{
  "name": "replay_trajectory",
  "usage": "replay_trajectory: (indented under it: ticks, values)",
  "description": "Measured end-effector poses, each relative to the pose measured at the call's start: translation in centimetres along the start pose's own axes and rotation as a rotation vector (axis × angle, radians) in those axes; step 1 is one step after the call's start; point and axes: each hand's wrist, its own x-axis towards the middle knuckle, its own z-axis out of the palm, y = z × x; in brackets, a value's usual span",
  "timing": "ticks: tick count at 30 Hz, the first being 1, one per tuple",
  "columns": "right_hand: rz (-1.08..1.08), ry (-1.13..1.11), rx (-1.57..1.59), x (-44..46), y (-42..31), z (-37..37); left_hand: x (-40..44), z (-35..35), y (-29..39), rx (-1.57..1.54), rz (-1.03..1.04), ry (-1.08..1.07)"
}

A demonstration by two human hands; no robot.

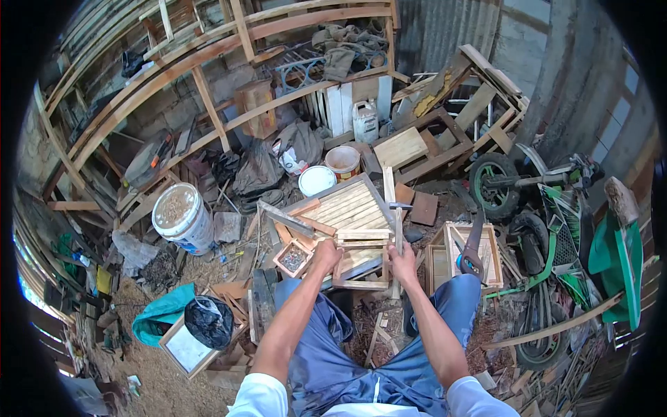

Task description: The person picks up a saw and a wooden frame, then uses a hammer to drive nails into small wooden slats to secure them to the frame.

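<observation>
A small wooden frame (pixel 361 284) with slats across its far end stands in front of me, between my knees. My left hand (pixel 326 257) is closed round its left side. On the opposite side my right hand (pixel 401 265) is closed at the frame's right edge, against a long pale strip of wood; the fingers are partly hidden. Behind the frame lies a slatted wooden panel (pixel 347 208). A hammer (pixel 400 206) rests at the panel's right edge. Left of my left hand is a small wooden box of nails (pixel 293 258).
To the right, a wooden crate (pixel 491 258) holds a handsaw (pixel 472 256). A green motorbike (pixel 549 236) stands beyond it. White buckets (pixel 184 215) and scrap wood surround me. Black plastic (pixel 210 322) lies on a framed board at lower left.
</observation>
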Motion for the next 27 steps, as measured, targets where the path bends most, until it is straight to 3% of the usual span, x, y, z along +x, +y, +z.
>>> replay_trajectory:
  ticks: [4,9,15,16,21,24,25,27]
  values:
    - [0.144,-0.063,0.184,-0.8,-3.7,-1.9,0.8,0.4,-0.3,-0.042,-0.015,0.022]
    - [0.204,0.016,0.267,-1.0,-5.5,-2.2,1.3,0.3,0.2,-0.083,-0.039,0.058]
    - [0.147,-0.049,0.071,-0.5,-4.8,-2.1,1.3,-0.7,1.9,0.002,-0.038,0.099]
    - [0.241,-0.080,0.081,-0.8,-6.2,-2.5,1.2,-0.7,1.9,-0.002,-0.048,0.083]
    - [0.070,0.038,-0.162,-1.5,-9.0,-2.6,1.4,-1.9,2.3,0.085,-0.086,0.043]
    - [-0.060,0.002,-0.031,-1.5,-10.7,-2.3,0.0,-4.6,2.0,-0.050,0.020,0.306]
    - [-0.244,0.026,-0.095,-1.4,-10.8,-1.9,-0.2,-5.6,1.3,-0.029,0.016,0.303]
    - [-0.065,-0.106,0.037,-2.0,-12.5,-1.4,-1.1,-8.2,-0.5,0.011,0.021,0.281]
